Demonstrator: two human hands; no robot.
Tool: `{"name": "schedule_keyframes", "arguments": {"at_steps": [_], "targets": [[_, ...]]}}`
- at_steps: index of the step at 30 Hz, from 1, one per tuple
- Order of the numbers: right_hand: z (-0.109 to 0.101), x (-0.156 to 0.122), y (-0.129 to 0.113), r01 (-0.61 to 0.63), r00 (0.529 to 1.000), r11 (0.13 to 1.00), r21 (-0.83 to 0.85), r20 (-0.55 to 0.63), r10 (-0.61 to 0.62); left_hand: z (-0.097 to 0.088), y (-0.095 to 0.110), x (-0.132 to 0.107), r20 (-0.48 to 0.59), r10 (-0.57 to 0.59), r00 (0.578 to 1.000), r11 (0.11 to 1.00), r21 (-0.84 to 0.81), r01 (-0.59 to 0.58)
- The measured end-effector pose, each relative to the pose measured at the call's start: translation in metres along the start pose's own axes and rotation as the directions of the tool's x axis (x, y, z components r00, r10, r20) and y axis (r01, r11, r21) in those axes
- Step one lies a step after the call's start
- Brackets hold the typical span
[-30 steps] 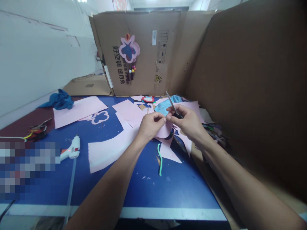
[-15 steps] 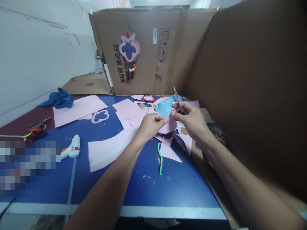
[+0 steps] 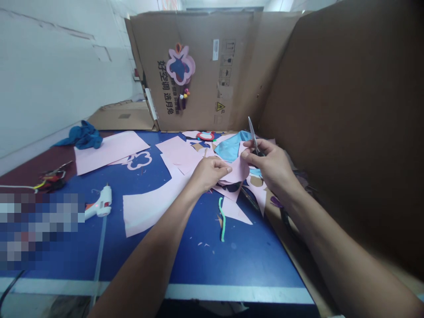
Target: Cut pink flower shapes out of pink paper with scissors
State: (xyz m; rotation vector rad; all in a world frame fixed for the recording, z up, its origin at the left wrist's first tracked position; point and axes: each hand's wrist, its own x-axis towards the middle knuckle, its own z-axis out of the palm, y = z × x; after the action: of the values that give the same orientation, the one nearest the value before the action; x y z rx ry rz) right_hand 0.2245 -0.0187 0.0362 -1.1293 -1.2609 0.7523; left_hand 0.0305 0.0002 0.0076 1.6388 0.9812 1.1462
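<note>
Between my two hands is a piece of pink paper (image 3: 239, 171) with a curved edge. My left hand (image 3: 212, 173) pinches its left side between thumb and fingers. My right hand (image 3: 270, 158) is closed around scissors (image 3: 252, 131), whose blades point up and away from the paper; its thumb and fingertips also pinch the paper's upper right. The scissors' handles are mostly hidden in the palm. Under and around the hands lie pink paper scraps (image 3: 236, 212), and a blue cloth (image 3: 228, 148) is just behind them. A green pipe cleaner (image 3: 222, 221) lies nearer me.
A white glue gun (image 3: 105, 201) with a glue stick is on the blue table (image 3: 238, 269) at left. Pink sheets (image 3: 112, 148), a cut-out flower outline (image 3: 141, 160) and a dark blue cloth (image 3: 82, 136) lie farther back. Cardboard walls (image 3: 198, 35) enclose the back and right; a pink flower ornament (image 3: 180, 66) hangs there.
My right hand has shifted slightly right with the scissors and the paper's edge, so more of the pink piece shows between the hands. My left hand stays nearly in place.
</note>
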Motion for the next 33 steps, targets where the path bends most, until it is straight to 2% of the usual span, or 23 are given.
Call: {"name": "schedule_keyframes", "arguments": {"at_steps": [3, 8, 14, 20, 23, 29, 33], "targets": [[-0.001, 0.002, 0.001, -0.001, 1.000, 1.000, -0.003, 0.004, 0.001, -0.001, -0.001, 0.000, 0.076, -0.034, 0.997, 0.999, -0.017, 0.035], [0.004, 0.002, 0.003, -0.050, 0.998, 0.998, 0.046, 0.029, 0.048, 0.001, 0.001, -0.001, 0.115, -0.112, 0.987, 0.987, -0.100, 0.124], [0.010, -0.005, 0.000, -0.092, 0.988, 0.991, 0.097, 0.135, 0.079, 0.003, 0.003, 0.001, 0.057, 0.022, 0.998, 0.998, -0.053, -0.018], [0.002, 0.001, 0.002, -0.155, 0.978, 0.968, 0.199, 0.171, 0.121, 0.000, 0.002, 0.003, 0.023, -0.014, 1.000, 1.000, -0.017, 0.015], [0.000, 0.002, 0.002, -0.168, 0.973, 0.965, 0.199, 0.188, 0.131, 0.000, 0.002, 0.003, 0.021, -0.008, 1.000, 1.000, -0.006, 0.008], [0.007, -0.003, 0.002, -0.122, 0.963, 0.985, 0.124, 0.255, 0.087, 0.001, 0.004, 0.002, 0.043, 0.008, 0.999, 0.999, -0.035, -0.007], [0.009, -0.004, 0.003, -0.089, 0.971, 0.988, 0.123, 0.234, 0.058, 0.003, 0.006, 0.001, 0.072, 0.029, 0.997, 0.999, -0.039, -0.026]]}}
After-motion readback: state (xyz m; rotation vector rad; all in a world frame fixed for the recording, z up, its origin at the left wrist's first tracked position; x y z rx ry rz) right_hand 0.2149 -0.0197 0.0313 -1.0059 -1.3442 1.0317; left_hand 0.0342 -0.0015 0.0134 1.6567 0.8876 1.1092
